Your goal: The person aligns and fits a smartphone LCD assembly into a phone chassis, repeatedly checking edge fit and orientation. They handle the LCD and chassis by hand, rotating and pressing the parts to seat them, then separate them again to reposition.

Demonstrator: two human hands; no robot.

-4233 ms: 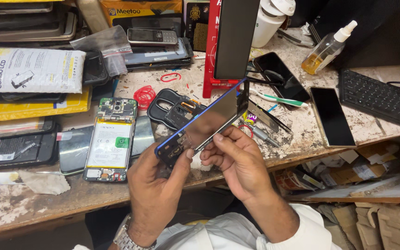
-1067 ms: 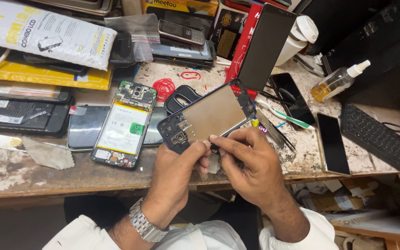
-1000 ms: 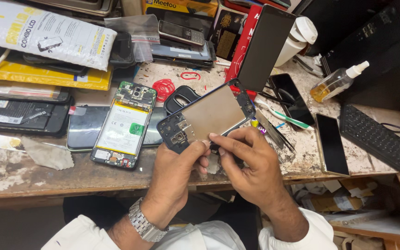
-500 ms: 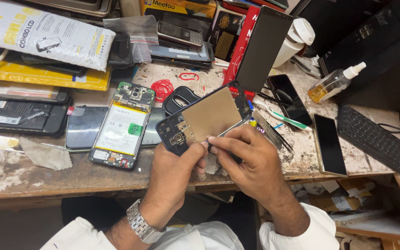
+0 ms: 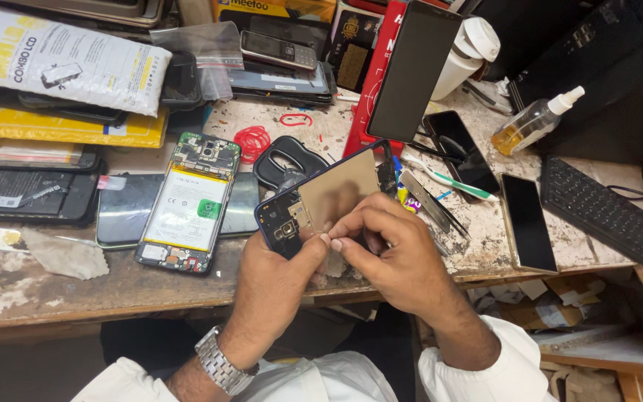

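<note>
Cluttered worn workbench (image 5: 53, 286); both hands grip an opened phone frame (image 5: 321, 201)

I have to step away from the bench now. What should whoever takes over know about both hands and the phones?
Left hand: grips the lower end of the opened phone frame, held tilted above the desk edge, thumb at its bottom edge.
Right hand: fingertips pinched at the same bottom edge, beside the left thumb.
Done: the frame is open, its metal plate and camera end exposed.
Left: what the fingertips pinch is too small to tell.
Nearby: second open phone with its battery showing lies flat at left; tweezers at right.
</note>
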